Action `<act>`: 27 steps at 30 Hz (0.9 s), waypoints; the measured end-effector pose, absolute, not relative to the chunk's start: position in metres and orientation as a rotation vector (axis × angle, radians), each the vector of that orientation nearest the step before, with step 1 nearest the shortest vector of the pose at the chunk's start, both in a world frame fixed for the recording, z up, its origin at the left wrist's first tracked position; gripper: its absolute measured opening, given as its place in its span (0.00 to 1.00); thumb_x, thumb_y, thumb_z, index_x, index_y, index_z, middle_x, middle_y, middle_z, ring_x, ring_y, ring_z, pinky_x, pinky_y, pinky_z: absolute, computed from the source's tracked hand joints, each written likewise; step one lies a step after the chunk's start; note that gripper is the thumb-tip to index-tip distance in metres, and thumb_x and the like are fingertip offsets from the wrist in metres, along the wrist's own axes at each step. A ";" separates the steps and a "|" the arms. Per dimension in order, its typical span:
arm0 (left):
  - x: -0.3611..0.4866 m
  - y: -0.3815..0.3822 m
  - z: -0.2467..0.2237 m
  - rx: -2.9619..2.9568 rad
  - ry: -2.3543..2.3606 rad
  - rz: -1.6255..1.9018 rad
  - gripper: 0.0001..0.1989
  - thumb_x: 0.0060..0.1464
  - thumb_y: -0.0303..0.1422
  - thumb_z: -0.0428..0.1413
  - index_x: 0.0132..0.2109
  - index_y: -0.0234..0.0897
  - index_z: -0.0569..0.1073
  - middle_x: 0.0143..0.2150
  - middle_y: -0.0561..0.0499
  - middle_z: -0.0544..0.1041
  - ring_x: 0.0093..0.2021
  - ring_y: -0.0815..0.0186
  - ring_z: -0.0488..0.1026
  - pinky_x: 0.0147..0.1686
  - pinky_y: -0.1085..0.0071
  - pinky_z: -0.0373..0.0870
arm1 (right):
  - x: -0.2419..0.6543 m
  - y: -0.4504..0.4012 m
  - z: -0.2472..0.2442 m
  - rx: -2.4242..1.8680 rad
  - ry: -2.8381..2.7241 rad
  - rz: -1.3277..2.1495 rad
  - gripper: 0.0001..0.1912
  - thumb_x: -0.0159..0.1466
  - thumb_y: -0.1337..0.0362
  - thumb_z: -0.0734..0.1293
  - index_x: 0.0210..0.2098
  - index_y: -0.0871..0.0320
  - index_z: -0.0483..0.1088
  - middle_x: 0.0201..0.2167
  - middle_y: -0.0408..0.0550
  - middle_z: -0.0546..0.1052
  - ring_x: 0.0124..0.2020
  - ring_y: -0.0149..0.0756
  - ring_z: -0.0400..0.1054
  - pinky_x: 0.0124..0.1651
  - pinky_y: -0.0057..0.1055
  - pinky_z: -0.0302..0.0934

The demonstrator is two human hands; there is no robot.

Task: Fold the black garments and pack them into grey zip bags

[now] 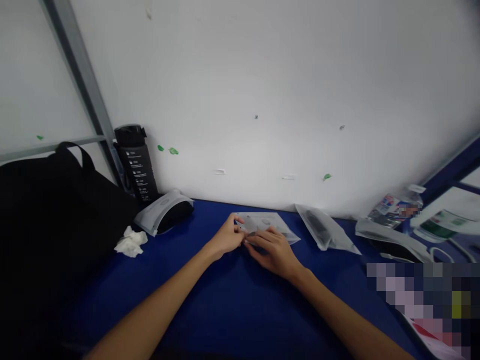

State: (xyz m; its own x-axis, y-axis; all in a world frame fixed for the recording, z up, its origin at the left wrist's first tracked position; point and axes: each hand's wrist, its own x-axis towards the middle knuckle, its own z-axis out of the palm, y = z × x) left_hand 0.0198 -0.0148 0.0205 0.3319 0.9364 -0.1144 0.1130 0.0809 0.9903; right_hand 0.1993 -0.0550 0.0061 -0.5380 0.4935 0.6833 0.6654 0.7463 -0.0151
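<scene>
Four frosted plastic pouches (264,222) are being shown, alongside one bare left hand (225,236), one bare right hand (272,252), one tall black water bottle (135,165), one black fabric bag (56,225) and one crumpled white tissue (131,242).

A blue-topped table (123,295) is shown from above. A black fabric bag (56,235) is placed at the left, with a crumpled white tissue (130,241) just beside it. A black water bottle (135,162) is stood upright at the back edge. Translucent zip pouches are laid along that edge: a pouch with a dark oval item (164,212), a flat pouch (258,222) at centre, a pouch with a dark slim item (322,227), and a pouch with dark contents (390,240). A clear plastic bottle (395,210) is laid on its side at far right.
</scene>
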 end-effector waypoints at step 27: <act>-0.027 0.018 0.031 1.316 1.062 0.864 0.25 0.49 0.28 0.62 0.52 0.43 0.61 0.23 0.65 0.63 0.20 0.73 0.61 0.23 0.76 0.52 | 0.299 -0.050 0.057 -1.407 -2.315 0.184 0.11 0.57 0.59 0.74 0.21 0.52 0.73 0.20 0.42 0.74 0.27 0.39 0.68 0.36 0.38 0.66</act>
